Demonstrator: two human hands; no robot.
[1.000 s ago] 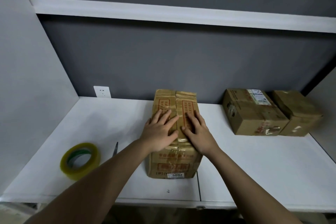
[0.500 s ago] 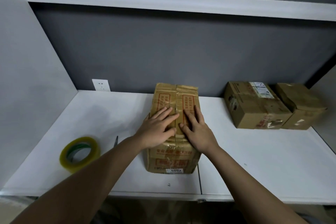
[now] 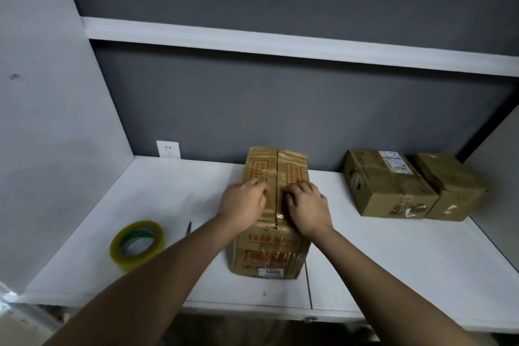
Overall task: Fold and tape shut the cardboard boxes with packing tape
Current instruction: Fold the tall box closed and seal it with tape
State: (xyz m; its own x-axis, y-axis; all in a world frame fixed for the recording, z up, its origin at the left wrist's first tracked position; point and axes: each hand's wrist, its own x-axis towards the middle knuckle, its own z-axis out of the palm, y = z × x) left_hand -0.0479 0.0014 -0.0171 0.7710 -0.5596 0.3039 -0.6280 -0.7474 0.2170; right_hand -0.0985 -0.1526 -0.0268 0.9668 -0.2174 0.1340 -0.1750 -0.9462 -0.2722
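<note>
A tall cardboard box [image 3: 269,250] with red print and a "4002" label stands mid-table, its two top flaps folded down and meeting at a dark centre seam. My left hand [image 3: 244,201] rests on the left flap and my right hand [image 3: 307,205] on the right flap. Both have bent fingers, with the fingertips pressing beside the seam. A roll of clear yellowish packing tape [image 3: 158,239] lies on the table to the left, apart from both hands.
The tips of scissors [image 3: 188,229] show between the tape roll and my left forearm. Two closed cardboard boxes [image 3: 384,185] [image 3: 452,185] sit at the back right. A white shelf [image 3: 280,48] runs overhead, and a wall socket [image 3: 168,149] is at the back left of the white table [image 3: 393,261].
My fingers lay flat and spread on the box top; now they are bent, with the tips drawn in close to the seam. The camera view has tilted upward.
</note>
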